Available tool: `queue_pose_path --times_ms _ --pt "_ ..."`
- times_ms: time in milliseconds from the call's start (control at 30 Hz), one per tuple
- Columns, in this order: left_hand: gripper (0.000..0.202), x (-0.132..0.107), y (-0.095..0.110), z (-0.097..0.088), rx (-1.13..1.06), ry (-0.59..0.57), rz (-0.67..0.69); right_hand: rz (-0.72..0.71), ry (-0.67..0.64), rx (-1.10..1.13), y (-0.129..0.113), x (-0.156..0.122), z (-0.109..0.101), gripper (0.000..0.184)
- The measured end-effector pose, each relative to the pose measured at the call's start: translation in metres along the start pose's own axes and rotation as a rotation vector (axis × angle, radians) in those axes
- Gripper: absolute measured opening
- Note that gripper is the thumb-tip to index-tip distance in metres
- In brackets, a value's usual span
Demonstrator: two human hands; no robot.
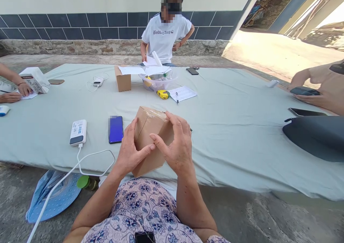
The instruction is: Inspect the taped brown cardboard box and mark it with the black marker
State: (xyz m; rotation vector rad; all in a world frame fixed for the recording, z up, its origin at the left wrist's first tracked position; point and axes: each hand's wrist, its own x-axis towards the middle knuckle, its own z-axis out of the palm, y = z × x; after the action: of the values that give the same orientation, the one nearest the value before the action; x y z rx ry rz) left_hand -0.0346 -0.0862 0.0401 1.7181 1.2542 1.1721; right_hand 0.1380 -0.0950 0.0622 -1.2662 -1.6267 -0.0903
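A brown cardboard box (150, 163) with shiny clear tape on its top stands tilted at the near edge of the table, right in front of me. My left hand (131, 149) grips its left side, thumb across the near face. On the other side my right hand (177, 142) holds the box, fingers over the top right edge. My two thumbs almost meet on the cardboard. A small dark green bit of something shows just beyond my right hand; I cannot make out what it is. A phone with a blue screen (116, 129) lies left of the box.
A white power bank (78, 132) with a cable lies at left. Beyond are a second cardboard box (123, 82), a plastic basket (172, 79), a yellow tape measure (163, 94) and paper with a pen (185, 93). People sit opposite and at both sides; a dark cap (317, 135) lies right.
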Motion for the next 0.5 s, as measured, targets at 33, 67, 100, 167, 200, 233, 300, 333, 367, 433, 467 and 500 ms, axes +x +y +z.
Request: queue_pose_path --times_ms 33,67,100,167,200,233,300,333,367,433,467,500 --pt "0.103 0.0 0.001 0.0 0.013 -0.008 0.002 0.016 -0.001 0.008 0.001 0.0 -0.001 0.059" --pt "0.103 0.0 0.001 0.0 0.028 -0.019 0.002 0.033 -0.001 0.017 0.003 0.001 -0.001 0.057" --pt "0.103 0.0 0.001 0.001 0.044 -0.031 0.003 0.05 -0.001 0.025 0.006 0.001 -0.002 0.055" --pt "0.104 0.001 0.0 0.001 0.081 -0.068 0.013 0.089 0.007 0.034 0.013 0.002 -0.003 0.052" --pt "0.104 0.001 0.0 0.001 0.101 -0.09 0.02 0.112 0.018 0.034 0.017 0.003 -0.003 0.052" --pt "0.103 0.001 -0.001 0.001 0.123 -0.113 0.026 0.133 0.03 0.033 0.021 0.003 -0.003 0.052" --pt "0.101 0.001 -0.003 0.001 0.166 -0.158 0.034 0.168 0.052 0.029 0.028 0.003 -0.004 0.053" --pt "0.1 0.001 -0.004 0.0 0.185 -0.177 0.035 0.181 0.059 0.031 0.031 0.003 -0.005 0.054" --pt "0.1 0.001 -0.005 0.0 0.201 -0.193 0.037 0.193 0.063 0.034 0.034 0.003 -0.006 0.054" --pt "0.099 0.002 -0.007 -0.003 0.219 -0.225 0.044 0.212 0.068 0.042 0.038 0.003 -0.008 0.055" --pt "0.099 0.002 -0.008 -0.004 0.225 -0.242 0.049 0.223 0.071 0.044 0.039 0.003 -0.008 0.055" --pt "0.099 0.002 -0.008 -0.005 0.229 -0.258 0.054 0.233 0.075 0.044 0.04 0.002 -0.009 0.055"
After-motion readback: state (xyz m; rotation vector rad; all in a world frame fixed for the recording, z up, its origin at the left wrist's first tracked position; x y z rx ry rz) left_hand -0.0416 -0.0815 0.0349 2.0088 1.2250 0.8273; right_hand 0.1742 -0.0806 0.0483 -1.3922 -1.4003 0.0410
